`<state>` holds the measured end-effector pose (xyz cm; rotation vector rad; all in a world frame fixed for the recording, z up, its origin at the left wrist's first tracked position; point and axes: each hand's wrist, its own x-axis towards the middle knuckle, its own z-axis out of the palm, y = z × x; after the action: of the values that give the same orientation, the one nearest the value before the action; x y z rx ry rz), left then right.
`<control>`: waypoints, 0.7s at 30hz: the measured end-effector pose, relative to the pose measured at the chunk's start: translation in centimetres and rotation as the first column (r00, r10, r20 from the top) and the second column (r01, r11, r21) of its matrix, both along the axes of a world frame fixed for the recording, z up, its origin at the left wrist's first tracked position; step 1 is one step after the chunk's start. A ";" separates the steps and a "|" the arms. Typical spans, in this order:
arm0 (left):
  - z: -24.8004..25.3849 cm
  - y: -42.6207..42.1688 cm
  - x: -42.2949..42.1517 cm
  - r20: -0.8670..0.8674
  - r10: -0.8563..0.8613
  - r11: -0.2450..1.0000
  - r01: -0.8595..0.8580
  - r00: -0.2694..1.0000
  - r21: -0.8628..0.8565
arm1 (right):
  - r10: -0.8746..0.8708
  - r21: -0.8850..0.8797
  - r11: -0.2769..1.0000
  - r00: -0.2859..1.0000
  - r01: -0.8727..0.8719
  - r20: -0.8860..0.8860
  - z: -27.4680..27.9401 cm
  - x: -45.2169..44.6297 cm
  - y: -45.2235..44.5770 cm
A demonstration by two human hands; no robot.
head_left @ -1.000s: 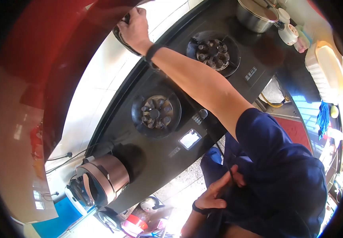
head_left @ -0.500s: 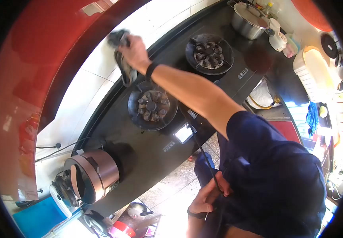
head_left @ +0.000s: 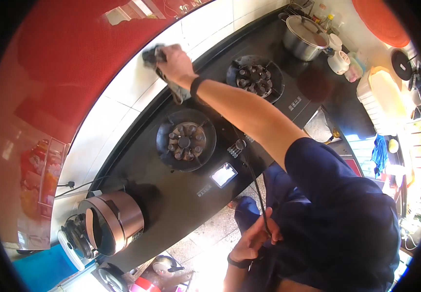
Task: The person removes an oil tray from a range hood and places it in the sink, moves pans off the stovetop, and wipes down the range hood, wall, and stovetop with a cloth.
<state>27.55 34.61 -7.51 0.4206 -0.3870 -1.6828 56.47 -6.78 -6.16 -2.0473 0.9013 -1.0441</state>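
My right hand (head_left: 177,64) is stretched over the stove and closed on a dark grey rag (head_left: 153,56), which it holds against the white wall tiles (head_left: 118,102). Part of the cloth hangs below the hand, near the back edge of the black stovetop (head_left: 166,187). Close to my body, my left hand (head_left: 255,238) has its fingers around a long, thin dark rod (head_left: 254,177). The rod reaches over the counter's front edge and has a small rounded end above the controls. Its exact kind is unclear. Two gas burners (head_left: 186,140) (head_left: 256,79) lie beneath and beside my right arm.
A rose-gold rice cooker (head_left: 128,214) stands at the left end of the counter. At the far right end is a lidded steel pot (head_left: 304,41), with jars (head_left: 338,62) beside it. A red cabinet or hood (head_left: 84,53) overhangs the wall. Cables (head_left: 81,189) run along the tiles.
My right hand and the rag have shifted rightward along the tiles. The rod's rounded end has moved away from the bright panel, toward the burners. The whole view has tilted slightly.
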 end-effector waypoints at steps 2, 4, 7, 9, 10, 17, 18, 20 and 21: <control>1.5 -0.2 0.0 -0.036 0.036 0.999 -0.036 0.999 0.014 | -0.092 -0.129 0.983 0.958 0.131 0.271 1.7 0.1 -0.8; 2.1 -0.4 0.4 -0.068 0.080 0.997 -0.079 0.994 0.013 | -0.129 -0.160 0.972 0.960 0.172 0.248 3.0 2.1 -1.3; 0.7 0.1 0.4 -0.152 0.171 0.985 -0.164 0.973 0.060 | -0.075 -0.232 0.960 0.944 0.156 0.321 0.4 3.2 0.5; -3.0 0.9 -0.8 -0.170 0.132 0.991 -0.128 0.977 0.032 | 0.027 -0.213 0.977 0.997 -0.010 0.074 -2.8 2.4 1.5; -1.4 0.3 -1.0 -0.172 0.131 0.991 -0.128 0.976 0.026 | 0.134 -0.156 0.975 0.977 -0.160 -0.166 -4.3 1.9 1.8; 2.9 -0.5 0.5 -0.111 0.260 0.963 -0.249 0.959 0.105 | -0.169 0.386 0.922 0.869 -0.027 0.464 -1.3 -0.1 0.6; 2.8 -0.3 0.4 -0.082 0.272 0.962 -0.273 0.959 0.006 | -0.131 0.349 0.931 0.796 -0.106 0.591 -1.6 0.8 -1.0; 2.2 0.3 0.4 -0.054 0.303 0.945 -0.307 0.952 -0.113 | -0.374 0.356 0.904 0.839 0.236 0.396 -2.5 4.9 -2.1; 1.8 0.9 0.2 -0.083 0.289 0.954 -0.294 0.954 -0.061 | -0.395 0.332 0.902 0.834 0.274 0.385 -2.3 5.9 -0.6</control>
<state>27.74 35.49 -5.72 0.3432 -0.3143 -1.3874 62.34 -7.37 -8.50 -1.3675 1.1075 -1.4241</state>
